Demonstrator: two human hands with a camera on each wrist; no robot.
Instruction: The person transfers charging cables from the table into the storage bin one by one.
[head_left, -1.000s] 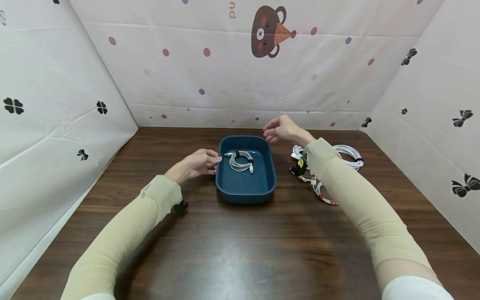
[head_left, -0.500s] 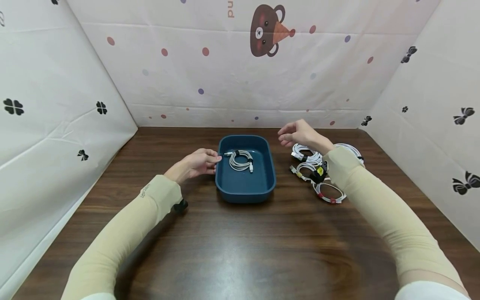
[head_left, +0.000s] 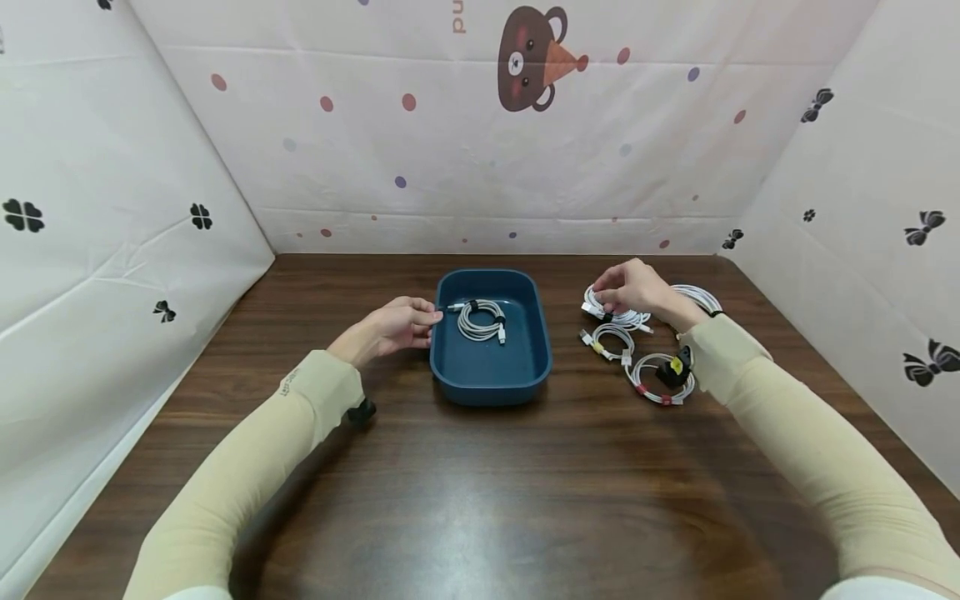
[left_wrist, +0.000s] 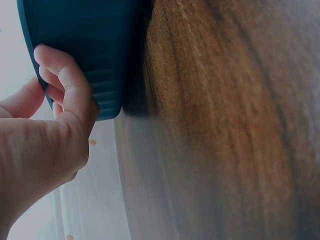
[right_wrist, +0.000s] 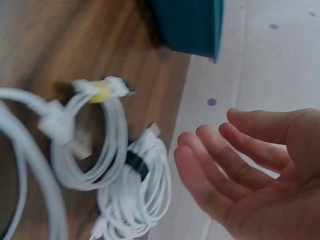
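Coil of thin white cable (right_wrist: 157, 185), bound by a black strap (right_wrist: 136, 166), lies on the brown wood-grain counter (head_left: 450, 483) near the right grip (head_left: 633, 286), fingers loosely bent, holding nothing. It should be light and floppy, best pinched at the strap. Left grip (head_left: 401, 323) pinches the deep-blue, round-cornered bin (head_left: 491, 395).

Left hand (head_left: 405, 325) and right hand (head_left: 633, 287) bare. Pale beige left arm sleeve (head_left: 240, 471) and right arm sleeve (head_left: 813, 462), each w/ a wide cuff (head_left: 332, 387) at the wrist; dark lettering (head_left: 289, 381) by the left one. Black left wrist camera (head_left: 362, 413), black right wrist camera (head_left: 670, 375) with yellow patch (head_left: 677, 365), white shirt sleeves (head_left: 877, 589) further up.
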